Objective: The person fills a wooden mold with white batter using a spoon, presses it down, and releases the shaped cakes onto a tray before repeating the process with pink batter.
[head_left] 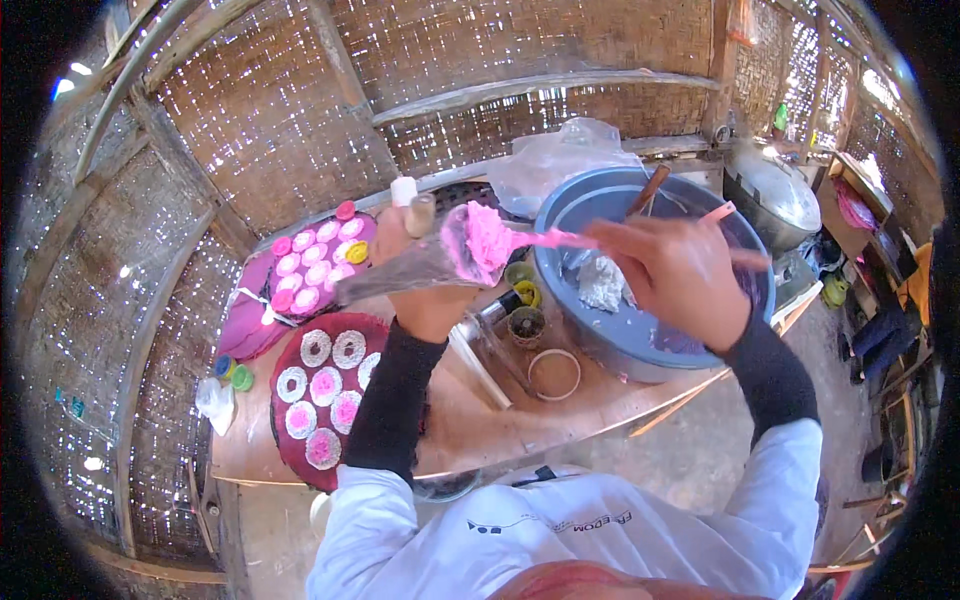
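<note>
My left hand [440,310] is closed around a clear plastic cone-shaped bag [385,275], held tilted above the table with its wide mouth toward the right. Soft pink paste [487,240] fills that mouth. Gripped in my right hand [680,275] is a long pink-smeared utensil [562,239], blurred by motion; its tip touches the paste. Below my right hand stands a large blue tub [578,200] with a white doughy lump [600,283] and a wooden handle [650,190] leaning inside. Near my left forearm lies a dark red round tray [290,455] bearing several white rings, some with pink centres.
Another round tray at the far left holds several pink-and-white pieces [318,273]. Small lidded jars [242,377], a white ring [554,375] and a crumpled plastic bag [565,165] share the wooden table [470,440]. A steaming metal pot [775,195] stands beyond the tub.
</note>
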Demonstrator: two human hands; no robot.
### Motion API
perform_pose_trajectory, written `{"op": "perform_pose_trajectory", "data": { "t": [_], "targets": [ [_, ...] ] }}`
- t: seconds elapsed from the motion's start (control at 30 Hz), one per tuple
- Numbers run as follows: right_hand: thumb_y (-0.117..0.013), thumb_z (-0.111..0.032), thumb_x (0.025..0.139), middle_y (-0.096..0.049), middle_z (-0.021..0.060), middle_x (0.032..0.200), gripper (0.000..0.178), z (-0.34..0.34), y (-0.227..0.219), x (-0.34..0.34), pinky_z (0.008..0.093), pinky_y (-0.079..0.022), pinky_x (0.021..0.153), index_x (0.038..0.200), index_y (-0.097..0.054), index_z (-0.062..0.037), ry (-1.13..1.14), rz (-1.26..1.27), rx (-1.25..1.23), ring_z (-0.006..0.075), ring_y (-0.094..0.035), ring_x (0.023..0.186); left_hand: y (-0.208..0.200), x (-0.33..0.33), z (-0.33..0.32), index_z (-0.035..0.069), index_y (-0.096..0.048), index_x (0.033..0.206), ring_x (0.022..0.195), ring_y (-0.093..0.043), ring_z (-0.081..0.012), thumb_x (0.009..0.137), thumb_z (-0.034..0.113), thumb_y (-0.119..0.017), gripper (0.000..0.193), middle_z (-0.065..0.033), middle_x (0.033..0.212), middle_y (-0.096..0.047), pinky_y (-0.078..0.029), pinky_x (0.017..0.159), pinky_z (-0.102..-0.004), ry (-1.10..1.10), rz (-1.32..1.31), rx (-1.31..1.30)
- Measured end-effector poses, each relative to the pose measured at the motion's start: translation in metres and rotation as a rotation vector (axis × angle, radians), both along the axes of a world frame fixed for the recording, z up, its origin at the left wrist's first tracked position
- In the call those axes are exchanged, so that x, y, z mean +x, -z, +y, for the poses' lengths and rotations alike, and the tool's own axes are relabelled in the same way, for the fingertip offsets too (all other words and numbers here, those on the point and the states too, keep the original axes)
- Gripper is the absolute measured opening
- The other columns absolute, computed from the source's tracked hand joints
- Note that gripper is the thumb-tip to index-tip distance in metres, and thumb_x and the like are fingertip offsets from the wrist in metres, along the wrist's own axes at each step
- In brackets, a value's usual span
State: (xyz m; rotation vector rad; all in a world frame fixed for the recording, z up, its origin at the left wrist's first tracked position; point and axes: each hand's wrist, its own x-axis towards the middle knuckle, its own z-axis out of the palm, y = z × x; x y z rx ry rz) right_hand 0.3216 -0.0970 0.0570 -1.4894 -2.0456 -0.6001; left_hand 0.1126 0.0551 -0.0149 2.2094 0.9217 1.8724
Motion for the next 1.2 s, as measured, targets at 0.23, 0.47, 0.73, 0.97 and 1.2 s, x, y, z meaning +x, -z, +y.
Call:
{"op": "perform_pose_trajectory", "data": {
  "t": [0.23, 0.47, 0.73, 0.97, 1.2],
  "targets": [
    [-0.051, -0.015, 0.072, -0.051, 0.0012, 0.063, 0.031, 0.001, 0.017, -0.067, 0.0309, -0.044, 0.045, 0.103, -0.054, -0.0155, 0.095, -0.391, 0.005, 0.0185, -0.057, 0.053, -0.018, -0.017, -0.022, 0.007, -0.058, 0.087, 0.077, -0.049, -0.0327, 0.062, 0.029, -0.065, 0.034, -0.0138, 0.085, -0.049, -0.04, 0.063, -0.04, -0.255, 0.378, 0.305],
    [-0.052, -0.014, 0.071, -0.052, 0.0026, 0.057, 0.019, -0.039, -0.015, -0.046, 0.0322, -0.044, 0.043, 0.089, -0.059, -0.0114, 0.11, -0.244, 0.083, 0.0197, -0.057, 0.051, 0.006, -0.047, -0.003, 0.008, -0.054, 0.083, 0.074, -0.048, -0.0287, 0.059, 0.034, -0.068, 0.037, -0.0092, 0.077, -0.046, -0.034, 0.065, -0.039, -0.229, 0.258, 0.171],
    [-0.051, -0.013, 0.071, -0.05, 0.0011, 0.058, 0.023, -0.002, 0.014, -0.086, 0.0301, -0.041, 0.043, 0.093, -0.059, -0.0145, 0.125, -0.471, 0.105, 0.0176, -0.055, 0.052, 0.008, -0.023, -0.019, 0.011, -0.052, 0.08, 0.076, -0.046, -0.027, 0.054, 0.039, -0.072, 0.043, -0.0069, 0.08, -0.045, -0.03, 0.065, -0.0381, -0.21, 0.12, 0.08],
    [-0.055, -0.016, 0.073, -0.054, 0.0038, 0.058, 0.016, -0.047, 0.021, -0.055, 0.0313, -0.041, 0.04, 0.088, -0.058, -0.0122, 0.108, -0.11, 0.048, 0.0193, -0.055, 0.048, 0.022, -0.043, -0.003, 0.008, -0.053, 0.1, 0.09, -0.051, -0.0246, 0.066, 0.042, -0.064, 0.05, -0.0093, 0.09, -0.056, -0.034, 0.085, -0.0379, -0.348, 0.263, 0.142],
    [-0.058, -0.009, 0.072, -0.059, 0.0098, 0.068, 0.026, 0.0, 0.091, -0.079, 0.0364, -0.043, 0.046, 0.098, -0.06, -0.0104, 0.006, 0.553, 0.174, 0.0272, -0.057, 0.054, 0.04, -0.004, -0.015, 0.009, -0.052, 0.105, 0.097, -0.05, -0.0265, 0.066, 0.034, -0.068, 0.049, -0.0101, 0.105, -0.053, -0.039, 0.085, -0.0396, -0.572, 0.188, 0.437]
  ]
}}
